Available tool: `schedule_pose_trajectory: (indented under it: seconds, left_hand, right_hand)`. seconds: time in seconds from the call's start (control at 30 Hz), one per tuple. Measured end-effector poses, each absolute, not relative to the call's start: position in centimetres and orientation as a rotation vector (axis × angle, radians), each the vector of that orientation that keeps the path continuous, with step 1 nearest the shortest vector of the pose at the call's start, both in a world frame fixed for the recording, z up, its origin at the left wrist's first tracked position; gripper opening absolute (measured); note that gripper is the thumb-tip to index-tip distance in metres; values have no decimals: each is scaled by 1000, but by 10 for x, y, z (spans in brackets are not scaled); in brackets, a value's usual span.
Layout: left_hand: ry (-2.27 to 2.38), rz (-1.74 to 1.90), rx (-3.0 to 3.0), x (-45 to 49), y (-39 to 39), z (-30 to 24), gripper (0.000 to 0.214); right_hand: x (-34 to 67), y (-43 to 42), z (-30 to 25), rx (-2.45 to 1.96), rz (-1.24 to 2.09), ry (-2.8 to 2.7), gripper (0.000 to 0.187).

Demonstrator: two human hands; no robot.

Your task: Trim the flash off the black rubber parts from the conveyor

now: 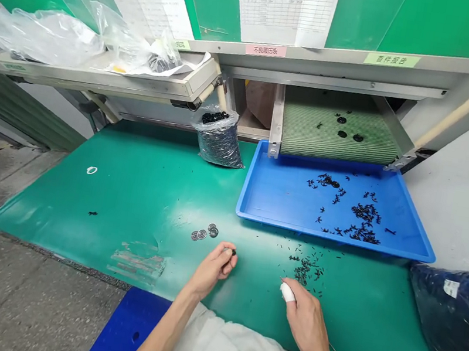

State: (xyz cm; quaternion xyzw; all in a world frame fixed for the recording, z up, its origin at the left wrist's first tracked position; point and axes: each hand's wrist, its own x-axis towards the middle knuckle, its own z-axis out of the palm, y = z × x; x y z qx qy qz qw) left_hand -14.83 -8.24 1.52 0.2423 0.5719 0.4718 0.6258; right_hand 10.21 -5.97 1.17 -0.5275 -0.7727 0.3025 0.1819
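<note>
My left hand [214,267] is closed, pinching a small black part [233,252] between thumb and fingers; most of it is hidden. Just left of it, several round black discs [202,234] lie on the green mat. My right hand [306,320], with a white cover on its thumb, is curled around a thin stick-like tool [334,350]. The tool's thin end sticks out below the wrist, and its exact kind I cannot make out. Beyond my right fingers lies a scatter of tiny black bits [305,270] on the mat.
A blue tray [252,202] holds many black pieces. Above it, a green conveyor belt [312,137] carries several more. A clear bag of black parts [220,140] stands left of the tray. A dark bulky bag [456,317] sits at right; a shelf [142,85] overhangs at left.
</note>
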Motion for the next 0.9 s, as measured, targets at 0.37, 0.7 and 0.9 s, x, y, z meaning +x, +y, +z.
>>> schedule_pose_trajectory:
  seconds: [0.37,0.7,0.9]
  left_hand:
    - [883,991,616,-71,-49,52,38]
    - [833,913,670,-64,-49,46,37]
    - [865,887,662,-62,-47,45,44]
  right_hand:
    - [106,-54,72,-1372,644,-2159,33]
    - [112,-52,78,-1370,559,-2125,33]
    - [112,-51,79,-1376,605,-2125,30]
